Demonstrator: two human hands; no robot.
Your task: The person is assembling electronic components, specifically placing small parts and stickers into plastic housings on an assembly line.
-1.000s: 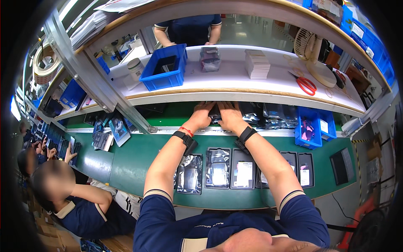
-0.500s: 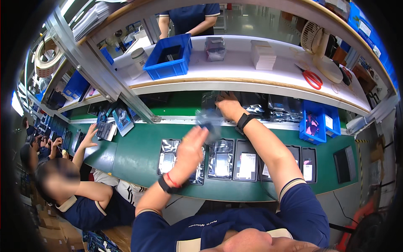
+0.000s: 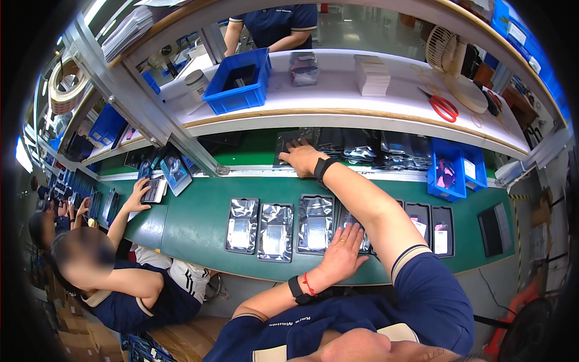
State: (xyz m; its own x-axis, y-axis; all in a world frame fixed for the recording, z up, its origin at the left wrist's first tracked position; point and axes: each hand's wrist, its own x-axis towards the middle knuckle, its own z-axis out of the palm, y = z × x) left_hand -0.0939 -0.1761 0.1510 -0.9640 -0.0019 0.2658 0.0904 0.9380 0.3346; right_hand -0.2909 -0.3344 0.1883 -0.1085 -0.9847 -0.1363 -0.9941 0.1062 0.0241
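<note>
While the left hand [image 3: 342,252] lies flat and open on a silver bag [image 3: 357,226] on the green belt [image 3: 199,217], right hand [image 3: 301,158] reaches far, palm down, fingers spread on dark bags [image 3: 338,142] under the shelf [image 3: 338,114]

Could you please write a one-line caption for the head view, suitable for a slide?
Left hand rests on silver pouches along the green belt while right hand reaches dark pouches under the shelf.

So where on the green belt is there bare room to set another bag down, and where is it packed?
Bare green belt lies left of the leftmost silver bag, toward the co-worker. The left hand rests on the packed row of bags and dark trays. The right hand is on the crowded stack of dark bags under the shelf.
</note>
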